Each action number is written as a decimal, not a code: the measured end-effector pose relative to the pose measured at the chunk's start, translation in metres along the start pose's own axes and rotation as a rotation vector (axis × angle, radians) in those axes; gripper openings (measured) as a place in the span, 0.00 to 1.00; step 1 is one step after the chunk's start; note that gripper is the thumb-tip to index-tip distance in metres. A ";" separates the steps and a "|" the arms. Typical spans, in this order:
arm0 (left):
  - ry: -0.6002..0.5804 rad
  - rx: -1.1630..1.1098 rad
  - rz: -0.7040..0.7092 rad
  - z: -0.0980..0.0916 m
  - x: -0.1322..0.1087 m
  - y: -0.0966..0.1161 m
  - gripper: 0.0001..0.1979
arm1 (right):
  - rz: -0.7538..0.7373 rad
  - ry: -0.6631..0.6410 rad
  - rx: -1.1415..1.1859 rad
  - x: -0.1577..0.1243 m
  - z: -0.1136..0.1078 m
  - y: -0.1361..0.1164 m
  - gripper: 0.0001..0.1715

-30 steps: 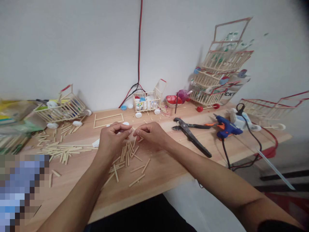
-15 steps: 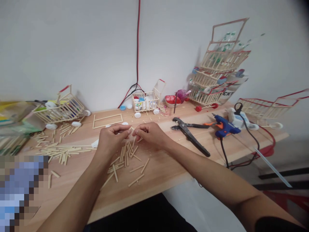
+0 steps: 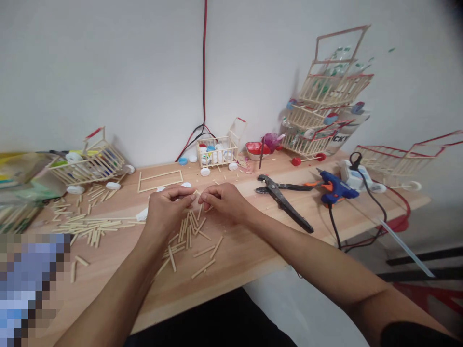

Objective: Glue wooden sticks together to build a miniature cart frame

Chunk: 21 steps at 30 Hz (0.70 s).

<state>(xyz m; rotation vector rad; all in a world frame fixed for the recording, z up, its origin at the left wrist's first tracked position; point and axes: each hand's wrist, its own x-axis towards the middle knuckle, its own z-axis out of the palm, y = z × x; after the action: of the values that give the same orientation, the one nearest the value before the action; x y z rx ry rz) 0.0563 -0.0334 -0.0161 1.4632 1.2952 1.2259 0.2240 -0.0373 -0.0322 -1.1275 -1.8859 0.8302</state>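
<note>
My left hand [image 3: 169, 203] has its thumb and forefinger pinched together, and the pale tip of a thin wooden stick [image 3: 196, 192] shows at the fingertips. Close beside it, my right hand [image 3: 221, 198] is also pinched with curled fingers, meeting the same small piece; the fingers hide most of it. Just below the fingertips is another short stick [image 3: 200, 212]; whether it is held or lies on the table I cannot tell. A loose pile of cut sticks [image 3: 188, 230] lies under and between my hands on the wooden table [image 3: 246, 260].
Behind my hands lie a rectangular stick frame [image 3: 161, 180] and a small stick cart [image 3: 217, 152] holding bottle caps. Pliers [image 3: 285, 205] and a blue glue gun [image 3: 338, 187] with its cord lie rightward. Stacked carts [image 3: 325, 113] stand at the wall; more sticks [image 3: 94, 226] lie left.
The whole view has shifted very slightly. Both hands keep the same pinched pose at the same spot, and nothing on the table has visibly moved.
</note>
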 end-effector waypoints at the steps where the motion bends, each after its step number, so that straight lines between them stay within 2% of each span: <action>1: -0.001 0.001 -0.001 0.000 0.000 0.000 0.10 | 0.002 0.002 -0.003 0.000 0.000 0.000 0.13; 4: -0.002 -0.018 -0.036 0.000 0.000 0.000 0.11 | 0.005 0.001 -0.007 0.000 0.000 -0.001 0.13; 9: -0.055 -0.125 -0.180 0.000 0.000 0.002 0.18 | -0.031 0.014 -0.018 0.000 -0.002 -0.002 0.13; 15: -0.125 -0.137 -0.068 -0.006 0.007 -0.005 0.21 | -0.035 0.013 -0.041 0.000 -0.004 -0.003 0.13; 21: -0.073 -0.079 -0.128 -0.005 0.007 -0.006 0.18 | -0.057 0.003 -0.061 0.000 -0.004 -0.003 0.13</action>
<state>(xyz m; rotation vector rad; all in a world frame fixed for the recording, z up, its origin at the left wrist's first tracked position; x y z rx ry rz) 0.0502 -0.0263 -0.0196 1.3361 1.2572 1.1173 0.2264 -0.0381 -0.0277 -1.1061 -1.9438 0.7432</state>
